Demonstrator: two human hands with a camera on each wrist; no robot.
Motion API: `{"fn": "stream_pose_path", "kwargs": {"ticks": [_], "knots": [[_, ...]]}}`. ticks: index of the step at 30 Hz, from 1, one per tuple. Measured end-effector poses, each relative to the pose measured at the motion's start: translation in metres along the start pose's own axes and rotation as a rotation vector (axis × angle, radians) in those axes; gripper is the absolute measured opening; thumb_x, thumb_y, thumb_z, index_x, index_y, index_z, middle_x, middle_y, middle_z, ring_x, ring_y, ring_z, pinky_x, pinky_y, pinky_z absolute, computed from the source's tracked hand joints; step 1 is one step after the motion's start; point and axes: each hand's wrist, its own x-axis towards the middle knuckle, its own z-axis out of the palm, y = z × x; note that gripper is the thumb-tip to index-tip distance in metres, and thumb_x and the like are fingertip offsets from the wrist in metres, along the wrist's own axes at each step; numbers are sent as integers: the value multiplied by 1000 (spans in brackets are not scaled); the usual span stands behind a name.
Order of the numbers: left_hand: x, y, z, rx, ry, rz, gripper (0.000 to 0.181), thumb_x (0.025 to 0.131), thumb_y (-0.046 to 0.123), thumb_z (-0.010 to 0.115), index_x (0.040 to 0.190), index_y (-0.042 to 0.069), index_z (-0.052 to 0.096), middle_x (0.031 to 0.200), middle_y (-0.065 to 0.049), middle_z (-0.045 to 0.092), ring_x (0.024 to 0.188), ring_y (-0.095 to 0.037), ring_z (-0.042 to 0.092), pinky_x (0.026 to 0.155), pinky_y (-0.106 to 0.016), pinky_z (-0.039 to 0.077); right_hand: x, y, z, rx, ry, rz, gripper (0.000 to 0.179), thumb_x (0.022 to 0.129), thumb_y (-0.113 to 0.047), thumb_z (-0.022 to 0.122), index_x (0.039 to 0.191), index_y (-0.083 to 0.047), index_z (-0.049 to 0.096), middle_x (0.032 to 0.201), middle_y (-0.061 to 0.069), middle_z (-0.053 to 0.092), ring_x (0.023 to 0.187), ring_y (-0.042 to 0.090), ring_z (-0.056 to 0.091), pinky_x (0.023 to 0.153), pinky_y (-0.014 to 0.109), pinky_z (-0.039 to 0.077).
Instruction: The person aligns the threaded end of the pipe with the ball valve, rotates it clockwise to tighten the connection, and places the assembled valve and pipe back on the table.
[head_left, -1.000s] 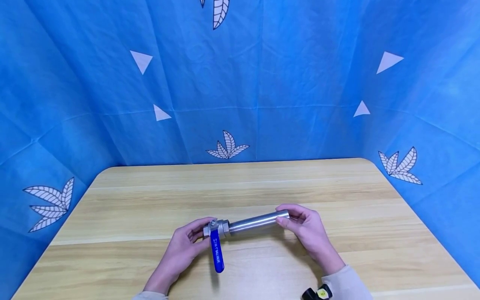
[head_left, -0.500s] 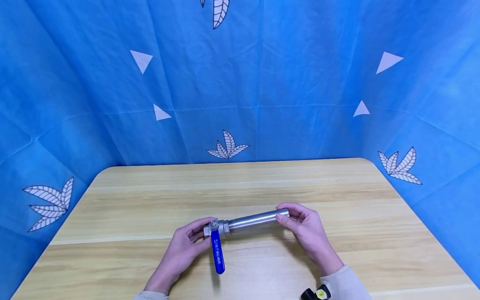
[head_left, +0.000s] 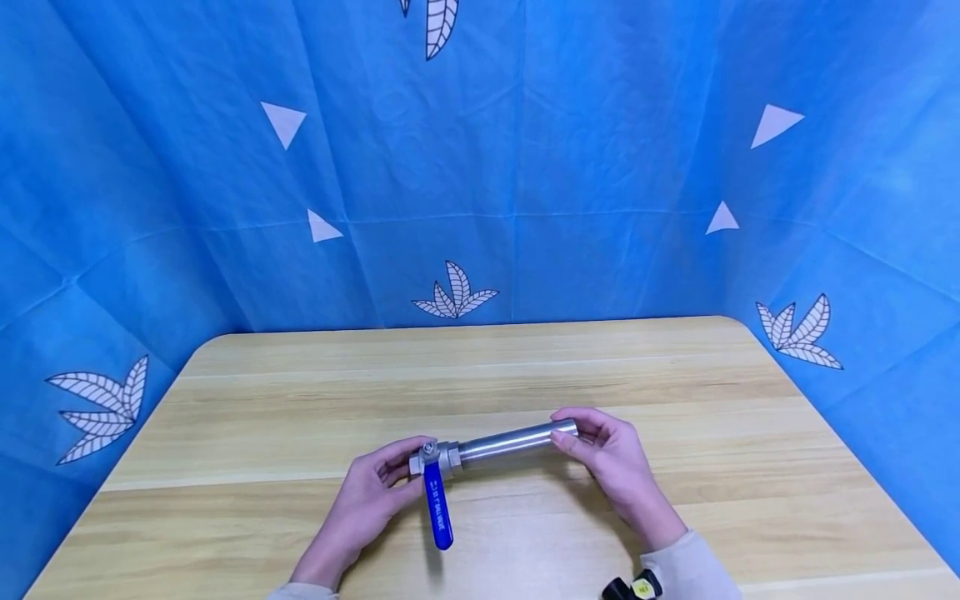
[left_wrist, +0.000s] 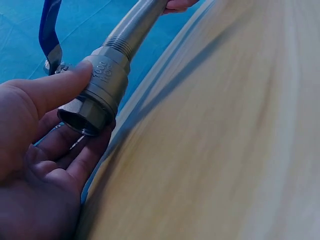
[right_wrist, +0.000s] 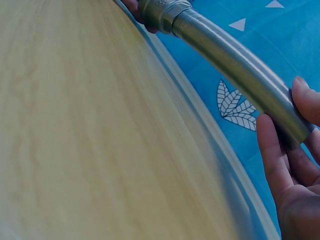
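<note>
My left hand [head_left: 372, 496] grips a metal ball valve [head_left: 448, 457] between thumb and fingers. The valve's blue lever handle [head_left: 438, 508] points down toward the near side of the table. A shiny steel pipe [head_left: 510, 442] joins the valve's right end, and threads show at that joint in the left wrist view. Around the pipe's far right end, my right hand [head_left: 618, 467] pinches with thumb and fingers. In the left wrist view the valve body [left_wrist: 105, 80] has its open hex end facing the palm. Valve and pipe are held above the table, tilted up to the right.
The wooden table [head_left: 300, 375] has rounded back corners. Behind and beside it hangs a blue cloth [head_left: 600, 167] with white leaves and triangles. A black device with a yellow label [head_left: 643, 587] sits at the right sleeve.
The valve's blue handle has swung slightly to the right at its lower end. Both hands keep almost the same places and grips.
</note>
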Motion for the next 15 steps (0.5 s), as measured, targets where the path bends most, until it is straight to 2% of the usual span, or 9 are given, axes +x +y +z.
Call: {"fn": "stream_pose_path", "kwargs": {"ticks": [5, 11, 15], "knots": [[1, -1, 1, 48, -4, 31, 47, 87, -1, 84, 129, 18, 78, 134, -5, 76, 129, -25, 70, 114, -30, 56, 0, -1, 1, 2, 17, 15, 40, 90, -3, 83, 126, 7, 71, 102, -3, 79, 93, 11, 74, 86, 22, 64], [1, 0, 3, 126, -1, 50, 48, 89, 2, 83, 132, 23, 77, 140, -2, 74, 140, -28, 64, 124, -49, 48, 0, -1, 2, 15, 28, 15, 40, 90, -2, 83, 126, 9, 70, 101, -2, 80, 93, 10, 75, 86, 22, 65], [1, 1, 2, 168, -4, 66, 48, 92, 4, 82, 135, 24, 75, 143, -2, 72, 145, -32, 59, 127, -54, 43, 1, 0, 3, 13, 32, 27, 40, 90, -2, 83, 127, 8, 70, 101, -3, 80, 93, 11, 75, 87, 23, 65]]}}
